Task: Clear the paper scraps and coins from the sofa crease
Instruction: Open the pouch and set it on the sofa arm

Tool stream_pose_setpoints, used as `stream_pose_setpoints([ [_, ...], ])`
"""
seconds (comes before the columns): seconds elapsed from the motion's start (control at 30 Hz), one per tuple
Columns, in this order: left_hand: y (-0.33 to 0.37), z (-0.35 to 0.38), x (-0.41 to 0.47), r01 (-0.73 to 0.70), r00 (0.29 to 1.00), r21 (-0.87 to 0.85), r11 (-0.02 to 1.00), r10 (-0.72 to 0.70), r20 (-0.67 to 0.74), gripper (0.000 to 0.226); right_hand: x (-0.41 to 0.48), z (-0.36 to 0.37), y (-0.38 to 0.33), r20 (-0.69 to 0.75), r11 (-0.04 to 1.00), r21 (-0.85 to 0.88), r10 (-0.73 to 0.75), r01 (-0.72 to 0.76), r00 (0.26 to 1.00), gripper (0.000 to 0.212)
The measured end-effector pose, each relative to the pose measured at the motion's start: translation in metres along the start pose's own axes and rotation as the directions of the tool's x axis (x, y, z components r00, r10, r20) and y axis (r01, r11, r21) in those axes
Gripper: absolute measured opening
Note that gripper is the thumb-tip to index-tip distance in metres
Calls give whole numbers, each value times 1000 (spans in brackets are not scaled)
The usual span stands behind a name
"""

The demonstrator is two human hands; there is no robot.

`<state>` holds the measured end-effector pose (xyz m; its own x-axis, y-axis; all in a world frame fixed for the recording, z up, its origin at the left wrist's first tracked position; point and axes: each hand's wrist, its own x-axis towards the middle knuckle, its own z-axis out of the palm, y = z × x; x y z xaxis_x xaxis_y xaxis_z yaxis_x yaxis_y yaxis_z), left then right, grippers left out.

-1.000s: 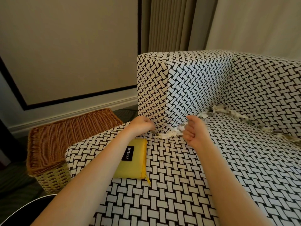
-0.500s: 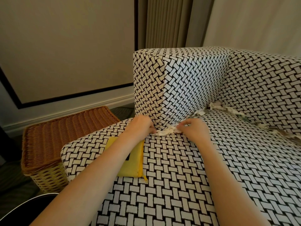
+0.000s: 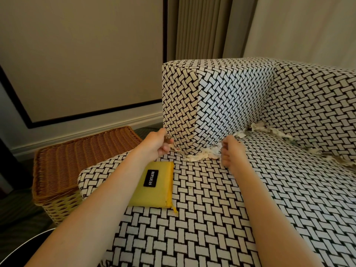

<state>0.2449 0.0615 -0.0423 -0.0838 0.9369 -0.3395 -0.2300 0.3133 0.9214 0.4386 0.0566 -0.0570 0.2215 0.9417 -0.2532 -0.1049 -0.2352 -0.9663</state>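
1. At the far left, a beige wall panel [image 3: 86, 60] edged with a black line is filling that side of the room. A pale baseboard [image 3: 86, 132] is running beneath it, down towards the dark floor [image 3: 17, 211].
2. A wicker basket [image 3: 82, 160] with a brown woven lid is standing on the floor, just beside the left end of the sofa.
3. A yellow pouch [image 3: 159, 189] with a black label is lying flat on the seat near its left edge, partly hidden by the left forearm.
4. The left hand [image 3: 157, 145] is hovering at the near corner of the armrest with its fingers curled inwards. Something small and blurred is sitting at its fingertips, and I cannot tell whether it is holding anything.
5. The sofa seat [image 3: 212, 218], covered in black-and-white basket-weave cloth, is spreading across the near and right parts of the scene.
6. The armrest [image 3: 221, 97], in the same cloth, is rising as a square block just beyond both hands.
7. The paper scraps [image 3: 200, 156] are lying bunched where the armrest is meeting the seat, between the two hands. More of them are trailing along the crease [image 3: 304, 148] towards the far right.
8. The right hand [image 3: 230, 155] is hanging just above the seat with its fingers curled narrow, pinching the white end of that bunch.
9. Pleated curtains [image 3: 200, 27] are hanging behind the sofa, and the backrest [image 3: 317, 105] is closing off the right side.
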Motion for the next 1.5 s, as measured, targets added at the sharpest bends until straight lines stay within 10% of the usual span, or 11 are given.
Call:
stream_pose_setpoints([
  [0.1,2,-3,-5,72,997,-50,996,-71,26,19,-6,8,3,274,842,444,197,-305,941,35],
  [0.23,4,0,-11,130,988,-61,990,-124,93,25,-30,38,9,476,705,504,255,-498,842,27],
  [0.5,8,10,-25,32,990,261,965,-66,123,30,-55,71,17,423,575,633,303,-518,854,46],
  [0.63,4,24,-35,-323,945,764,559,232,230,30,-67,74,11,422,545,653,315,-526,850,29],
  [0.8,-8,27,-37,-515,857,798,313,206,472,32,-68,71,6,472,462,674,331,-577,817,24],
  [1.1,5,17,-50,-518,828,785,340,430,360,31,-61,65,6,433,411,728,344,-548,833,27],
  [1.27,11,8,-51,-135,991,990,42,22,134,77,-59,60,4,379,500,696,354,-515,855,31],
  [1.5,12,-2,-51,-54,971,979,-196,-240,6,77,-54,59,4,372,520,682,360,-515,856,29],
])
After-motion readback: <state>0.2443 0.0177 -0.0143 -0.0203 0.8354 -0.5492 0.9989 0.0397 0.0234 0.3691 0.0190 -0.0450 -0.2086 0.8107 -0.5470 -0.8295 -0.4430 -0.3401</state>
